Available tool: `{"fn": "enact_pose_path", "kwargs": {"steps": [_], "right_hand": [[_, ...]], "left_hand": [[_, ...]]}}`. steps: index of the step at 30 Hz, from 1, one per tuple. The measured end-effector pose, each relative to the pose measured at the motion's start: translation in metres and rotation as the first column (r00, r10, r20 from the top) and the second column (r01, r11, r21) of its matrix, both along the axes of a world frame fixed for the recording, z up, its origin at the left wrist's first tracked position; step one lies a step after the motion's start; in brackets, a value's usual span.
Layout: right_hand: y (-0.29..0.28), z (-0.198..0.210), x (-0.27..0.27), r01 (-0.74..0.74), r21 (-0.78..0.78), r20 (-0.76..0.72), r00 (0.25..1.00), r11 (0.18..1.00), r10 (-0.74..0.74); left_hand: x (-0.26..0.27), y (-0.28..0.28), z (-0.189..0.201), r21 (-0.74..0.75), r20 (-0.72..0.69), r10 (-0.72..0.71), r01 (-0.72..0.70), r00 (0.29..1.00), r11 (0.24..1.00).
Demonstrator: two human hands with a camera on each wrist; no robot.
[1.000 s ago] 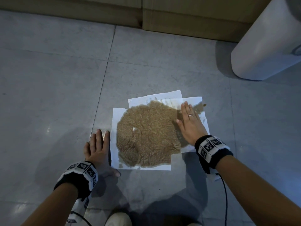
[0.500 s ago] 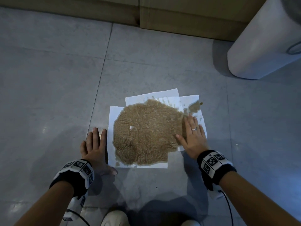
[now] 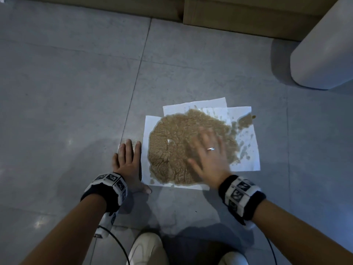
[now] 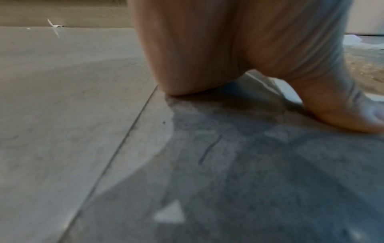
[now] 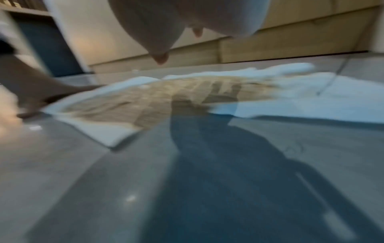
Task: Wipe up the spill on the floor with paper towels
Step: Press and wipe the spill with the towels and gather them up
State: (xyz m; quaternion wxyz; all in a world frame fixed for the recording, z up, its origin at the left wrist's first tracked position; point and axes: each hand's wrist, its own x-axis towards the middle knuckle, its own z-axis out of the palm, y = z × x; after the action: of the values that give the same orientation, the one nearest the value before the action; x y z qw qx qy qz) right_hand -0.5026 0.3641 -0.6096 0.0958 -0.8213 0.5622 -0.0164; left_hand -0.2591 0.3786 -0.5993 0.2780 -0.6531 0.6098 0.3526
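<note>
Overlapping white paper towels (image 3: 246, 155) lie flat on the grey tiled floor, and a large brown stain (image 3: 177, 148) has soaked through most of them. My left hand (image 3: 128, 159) lies flat on the bare floor just left of the towels, fingers straight, thumb near their front corner. My right hand (image 3: 209, 152) hovers blurred with spread fingers over the right half of the stain; in the right wrist view it is raised above the soaked towels (image 5: 187, 98) and its shadow falls on them. The left wrist view shows my left hand (image 4: 228, 49) planted on the floor beside a towel edge (image 4: 288, 92).
A white rounded appliance (image 3: 324, 54) stands at the back right. Wooden cabinet bases (image 3: 229, 16) run along the far wall. My light shoes (image 3: 147, 249) are at the bottom edge. A scrap of paper (image 4: 53, 24) lies by the baseboard, far left.
My right hand has left the towels' right edge, lifted, and swung left over the stain. My left hand has stayed planted on the floor.
</note>
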Motion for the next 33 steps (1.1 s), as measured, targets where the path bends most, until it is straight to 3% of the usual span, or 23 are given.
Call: {"fn": "enact_pose_path", "kwargs": {"steps": [3,5,7,9,13,20,24,30,33], "right_hand": [[0.012,-0.011,0.049,-0.391,-0.051,0.018,0.92,0.919,0.392],[0.022,-0.019,0.072,-0.521,-0.016,-0.029,0.853,0.853,0.521],[0.029,-0.026,0.083,-0.561,0.044,-0.067,0.824,0.827,0.563],[0.032,-0.031,0.082,-0.546,0.09,-0.1,0.827,0.833,0.553],[0.035,-0.035,0.071,-0.542,0.037,-0.058,0.838,0.84,0.543],[0.024,-0.028,0.064,-0.433,-0.218,0.191,0.86,0.874,0.474],[0.008,-0.013,0.046,-0.352,-0.179,0.275,0.879,0.919,0.39],[-0.009,-0.001,0.015,-0.11,-0.105,0.344,0.929,0.988,0.14],[-0.014,0.013,0.001,0.065,-0.035,0.395,0.918,0.997,-0.046]], "left_hand": [[0.0,0.0,-0.002,0.003,0.011,-0.002,0.002,1.0,1.0],[-0.001,0.0,-0.003,-0.002,0.004,0.01,-0.01,1.0,1.0],[-0.001,0.001,-0.003,-0.016,-0.003,0.019,-0.019,1.0,1.0],[-0.001,0.001,-0.004,-0.015,0.0,0.017,-0.017,1.0,1.0],[-0.002,0.001,-0.005,-0.013,0.039,0.013,-0.012,0.999,1.0],[0.0,0.002,-0.005,-0.017,0.026,0.006,-0.006,1.0,1.0],[0.001,0.003,-0.007,-0.03,0.013,0.003,-0.003,1.0,1.0],[0.002,0.002,-0.008,-0.024,-0.001,0.01,-0.01,1.0,1.0],[0.002,0.002,-0.008,-0.019,0.002,0.005,-0.005,1.0,1.0]]}}
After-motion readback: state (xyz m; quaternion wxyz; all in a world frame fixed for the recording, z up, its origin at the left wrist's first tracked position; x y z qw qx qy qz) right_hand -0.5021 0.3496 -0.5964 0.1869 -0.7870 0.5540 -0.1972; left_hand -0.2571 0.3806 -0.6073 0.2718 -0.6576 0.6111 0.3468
